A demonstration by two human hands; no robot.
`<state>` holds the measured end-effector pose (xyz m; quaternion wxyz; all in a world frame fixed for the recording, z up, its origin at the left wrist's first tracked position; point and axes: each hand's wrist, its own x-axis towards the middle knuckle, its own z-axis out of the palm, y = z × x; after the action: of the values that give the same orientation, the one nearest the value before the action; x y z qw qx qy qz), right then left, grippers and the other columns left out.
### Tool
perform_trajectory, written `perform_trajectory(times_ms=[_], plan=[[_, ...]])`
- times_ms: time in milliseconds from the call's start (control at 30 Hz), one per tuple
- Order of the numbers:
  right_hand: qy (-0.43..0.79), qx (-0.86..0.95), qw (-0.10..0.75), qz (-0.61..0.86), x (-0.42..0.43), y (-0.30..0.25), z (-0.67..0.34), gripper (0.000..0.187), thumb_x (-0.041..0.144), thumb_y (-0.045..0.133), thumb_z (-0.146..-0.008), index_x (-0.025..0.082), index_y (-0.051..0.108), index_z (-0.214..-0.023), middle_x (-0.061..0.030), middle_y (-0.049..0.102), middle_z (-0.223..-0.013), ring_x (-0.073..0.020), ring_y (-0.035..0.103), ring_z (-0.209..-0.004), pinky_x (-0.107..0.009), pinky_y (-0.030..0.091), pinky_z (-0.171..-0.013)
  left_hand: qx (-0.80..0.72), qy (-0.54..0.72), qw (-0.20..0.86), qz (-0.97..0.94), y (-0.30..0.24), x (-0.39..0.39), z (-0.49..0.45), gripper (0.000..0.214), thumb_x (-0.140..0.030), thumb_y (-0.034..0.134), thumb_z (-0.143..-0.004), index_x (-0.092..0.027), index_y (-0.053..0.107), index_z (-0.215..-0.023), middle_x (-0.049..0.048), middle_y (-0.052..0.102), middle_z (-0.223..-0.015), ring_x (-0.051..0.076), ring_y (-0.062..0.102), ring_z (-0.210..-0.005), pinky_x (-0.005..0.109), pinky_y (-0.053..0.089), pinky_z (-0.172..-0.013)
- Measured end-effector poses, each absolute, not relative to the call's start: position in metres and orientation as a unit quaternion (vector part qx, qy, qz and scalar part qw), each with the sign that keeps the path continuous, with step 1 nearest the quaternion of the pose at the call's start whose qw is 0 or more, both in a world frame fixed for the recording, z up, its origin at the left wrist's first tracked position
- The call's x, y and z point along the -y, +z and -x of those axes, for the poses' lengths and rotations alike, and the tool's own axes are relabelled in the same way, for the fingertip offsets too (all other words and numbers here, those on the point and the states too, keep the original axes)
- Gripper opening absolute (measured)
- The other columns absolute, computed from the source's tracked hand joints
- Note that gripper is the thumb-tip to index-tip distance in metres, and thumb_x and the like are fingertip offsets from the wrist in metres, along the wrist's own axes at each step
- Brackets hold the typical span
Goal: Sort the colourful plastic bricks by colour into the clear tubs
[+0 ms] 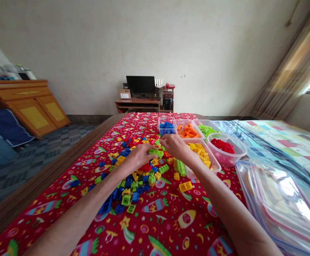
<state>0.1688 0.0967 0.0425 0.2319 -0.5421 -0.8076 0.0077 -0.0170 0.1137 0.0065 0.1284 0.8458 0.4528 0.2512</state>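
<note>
A light green toy building brick sits between the thumb and fingers of my left hand, which is closed on it above the pile. My right hand is just to the right, over the far right side of the pile, its fingers curled and pinched together. What they hold, if anything, is hidden. Loose blue, green, yellow, red and orange bricks lie mixed under and around my left hand. Near my right forearm lie a long green brick and a yellow brick.
Clear plastic tubs hold blue bricks, orange bricks, green bricks and yellow bricks. A round tub holds red ones. Stacked clear lids lie at right. A red patterned cloth covers the table.
</note>
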Motion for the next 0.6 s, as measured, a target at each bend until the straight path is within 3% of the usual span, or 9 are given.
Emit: perform_trajectory(times_ms=[100, 233, 300, 400, 500, 600], plan=[[0.129, 0.789, 0.306, 0.517, -0.106, 0.032, -0.163, 0.033, 0.036, 0.041, -0.095, 0.016, 0.064, -0.107, -0.008, 0.07, -0.091, -0.0175, 0.064, -0.091, -0.026, 0.045, -0.079, -0.456, 0.322, 0.251, -0.791, 0.01, -0.115, 0.014, 0.045, -0.053, 0.064, -0.072, -0.016, 0.061, -0.098, 0.0018, 0.067, -0.074, 0.019, 0.063, -0.07, 0.029, 0.049, -0.064], [0.351, 0.754, 0.307, 0.463, -0.112, 0.025, -0.158, 0.031, 0.036, 0.047, -0.091, 0.014, 0.069, -0.094, -0.0045, 0.068, -0.075, -0.0138, 0.064, -0.067, -0.021, 0.046, -0.061, -0.449, 0.403, 0.361, -0.711, 0.003, -0.119, 0.009, 0.06, -0.059, 0.067, -0.065, -0.017, 0.048, -0.102, -0.001, 0.064, -0.068, 0.017, 0.062, -0.061, 0.027, 0.047, -0.056], [0.334, 0.755, 0.302, 0.477, -0.112, 0.028, -0.16, 0.026, 0.032, 0.053, -0.087, 0.013, 0.071, -0.084, -0.0038, 0.067, -0.068, -0.013, 0.061, -0.062, -0.021, 0.043, -0.058, -0.463, 0.414, 0.337, -0.708, -0.001, -0.12, 0.009, 0.061, -0.06, 0.067, -0.064, -0.017, 0.046, -0.102, -0.0012, 0.063, -0.069, 0.017, 0.061, -0.06, 0.027, 0.046, -0.056], [0.191, 0.739, 0.333, 0.553, -0.108, 0.038, -0.166, 0.022, 0.03, 0.058, -0.081, 0.014, 0.073, -0.077, -0.0047, 0.066, -0.067, -0.014, 0.06, -0.066, -0.023, 0.04, -0.063, -0.473, 0.368, 0.254, -0.759, -0.006, -0.116, 0.008, 0.051, -0.056, 0.064, -0.072, -0.016, 0.051, -0.101, 0.0002, 0.063, -0.072, 0.017, 0.061, -0.064, 0.028, 0.046, -0.059], [0.15, 0.724, 0.347, 0.576, -0.105, 0.048, -0.17, 0.028, 0.031, 0.053, -0.084, 0.013, 0.072, -0.076, -0.0051, 0.066, -0.064, -0.0136, 0.059, -0.065, -0.023, 0.038, -0.063, -0.434, 0.264, 0.16, -0.846, -0.011, -0.103, 0.001, 0.036, -0.051, 0.057, -0.081, -0.018, 0.06, -0.095, 0.0036, 0.065, -0.084, 0.019, 0.062, -0.077, 0.03, 0.047, -0.069], [0.147, 0.73, 0.338, 0.576, -0.103, 0.052, -0.17, 0.036, 0.032, 0.046, -0.089, 0.013, 0.07, -0.072, -0.0048, 0.063, -0.059, -0.0129, 0.057, -0.06, -0.023, 0.035, -0.061, -0.385, 0.156, 0.053, -0.908, -0.017, -0.086, -0.009, 0.027, -0.042, 0.064, -0.08, -0.018, 0.065, -0.093, 0.0063, 0.064, -0.095, 0.024, 0.059, -0.094, 0.033, 0.045, -0.081]])
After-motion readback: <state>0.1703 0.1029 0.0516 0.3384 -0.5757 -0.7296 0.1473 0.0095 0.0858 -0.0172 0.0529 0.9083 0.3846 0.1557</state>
